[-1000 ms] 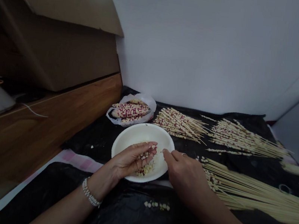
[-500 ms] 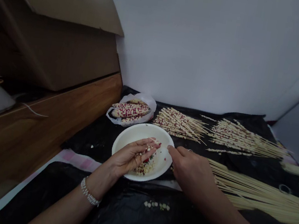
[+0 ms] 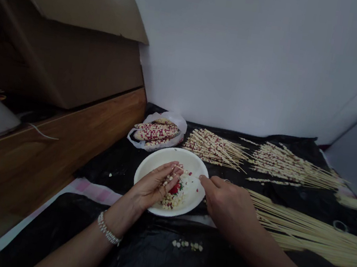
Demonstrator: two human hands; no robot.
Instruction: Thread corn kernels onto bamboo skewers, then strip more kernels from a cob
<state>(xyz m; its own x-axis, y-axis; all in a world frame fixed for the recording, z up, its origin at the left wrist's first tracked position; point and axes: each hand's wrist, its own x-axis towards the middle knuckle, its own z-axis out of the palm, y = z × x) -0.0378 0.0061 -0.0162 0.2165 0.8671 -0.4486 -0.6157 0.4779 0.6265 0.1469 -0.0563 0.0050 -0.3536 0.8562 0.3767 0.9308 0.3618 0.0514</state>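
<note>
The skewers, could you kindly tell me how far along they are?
The left pile and right pile of kernel-covered skewers look done. In hand, the left hand cups kernels above the bowl, while the right hand seems to pinch a thin stick. Apparently left are the bare-looking sticks, with bowl kernels and bagged cobs remaining. The intended total isn't visible.

On my black plastic sheet (image 3: 147, 246), the round white bowl (image 3: 155, 161) holds loose cream kernels (image 3: 172, 202). Behind its left side lie red-and-cream corn cobs (image 3: 156, 135) in a translucent plastic bag (image 3: 181, 123); behind its right, kernel-threaded wooden skewers (image 3: 213, 146); to its right, pale wooden sticks (image 3: 303, 223).
</note>
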